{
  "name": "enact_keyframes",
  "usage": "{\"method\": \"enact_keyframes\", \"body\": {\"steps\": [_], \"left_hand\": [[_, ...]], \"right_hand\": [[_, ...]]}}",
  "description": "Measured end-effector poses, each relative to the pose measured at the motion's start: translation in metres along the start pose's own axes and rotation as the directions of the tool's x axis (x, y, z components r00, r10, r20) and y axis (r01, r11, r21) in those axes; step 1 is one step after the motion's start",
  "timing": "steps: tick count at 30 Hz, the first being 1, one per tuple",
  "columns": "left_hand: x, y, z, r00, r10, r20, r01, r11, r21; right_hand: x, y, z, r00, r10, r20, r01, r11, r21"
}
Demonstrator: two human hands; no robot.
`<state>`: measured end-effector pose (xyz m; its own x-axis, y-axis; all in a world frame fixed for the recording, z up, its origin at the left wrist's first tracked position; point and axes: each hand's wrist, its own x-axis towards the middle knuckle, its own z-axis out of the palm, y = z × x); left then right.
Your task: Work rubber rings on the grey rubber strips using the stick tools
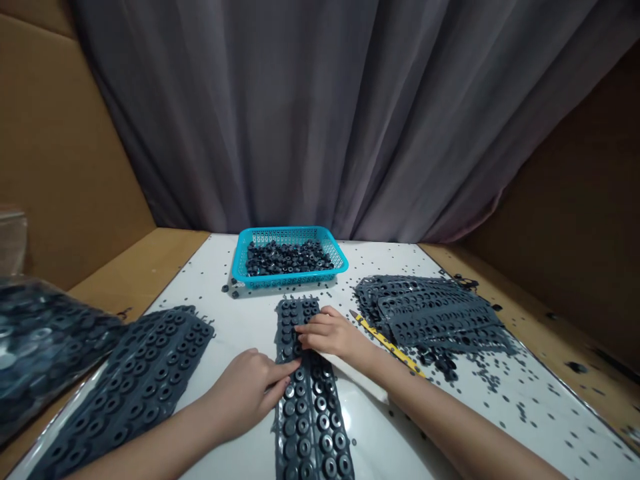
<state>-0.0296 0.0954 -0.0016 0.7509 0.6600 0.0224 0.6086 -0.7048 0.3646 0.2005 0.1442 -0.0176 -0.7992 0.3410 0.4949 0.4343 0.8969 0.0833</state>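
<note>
A long black rubber sheet [314, 393] with rows of moulded ring-shaped pieces lies lengthwise in front of me. My left hand [253, 383] comes in from its left side. The index finger and thumb reach onto the middle of the sheet, close together, and the other fingers are curled. Over the sheet's upper right part, my right hand [334, 335] is bent with its fingertips closed at the rings; what they pinch is too small to make out. Beyond the sheet stands a turquoise plastic basket [290, 279] holding many loose black rubber pieces.
More unpicked sheets [145, 373] lie at left beside a clear bag [45, 347] of black parts. At right are stacked perforated sheets [435, 310] and a yellow pointed tool [390, 343]. Small black scraps litter the white tabletop [505, 407]. A grey curtain [295, 120] hangs behind.
</note>
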Motion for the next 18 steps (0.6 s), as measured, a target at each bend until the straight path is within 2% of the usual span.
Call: {"method": "enact_keyframes", "body": {"steps": [3,6,7,9,11,12,13,15,18], "left_hand": [[-0.001,0.0,0.002,1.0,-0.007,-0.009,0.007,1.0,0.008],[-0.001,0.0,0.002,1.0,-0.008,-0.011,0.008,1.0,0.007],[-0.001,0.0,0.001,1.0,-0.008,-0.006,0.008,1.0,0.005],[0.0,-0.001,0.001,1.0,-0.011,0.005,0.011,1.0,-0.001],[0.001,-0.001,0.001,1.0,-0.016,0.012,0.016,1.0,-0.011],[0.001,-0.001,0.001,1.0,-0.017,0.014,0.018,1.0,-0.015],[0.001,-0.001,0.0,1.0,-0.018,0.016,0.018,1.0,-0.017],[0.001,0.0,-0.001,1.0,-0.017,0.016,0.018,1.0,-0.012],[0.001,0.001,-0.002,1.0,-0.004,-0.001,0.004,1.0,0.002]], "right_hand": [[0.001,0.013,-0.004,0.999,0.036,-0.023,-0.037,0.997,-0.074],[-0.007,0.025,-0.011,0.966,0.22,-0.137,-0.235,0.967,-0.1],[-0.012,0.026,-0.014,0.933,0.315,-0.176,-0.333,0.939,-0.089],[-0.02,0.024,-0.02,0.835,0.504,-0.224,-0.519,0.854,-0.014],[-0.024,0.014,-0.023,0.746,0.634,-0.204,-0.614,0.774,0.157],[-0.023,0.008,-0.024,0.722,0.672,-0.164,-0.622,0.735,0.271],[-0.02,0.001,-0.023,0.71,0.694,-0.118,-0.61,0.69,0.389],[-0.011,-0.012,-0.02,0.717,0.697,-0.018,-0.565,0.596,0.571],[0.003,-0.022,-0.011,0.754,0.655,0.053,-0.517,0.542,0.662]]}}
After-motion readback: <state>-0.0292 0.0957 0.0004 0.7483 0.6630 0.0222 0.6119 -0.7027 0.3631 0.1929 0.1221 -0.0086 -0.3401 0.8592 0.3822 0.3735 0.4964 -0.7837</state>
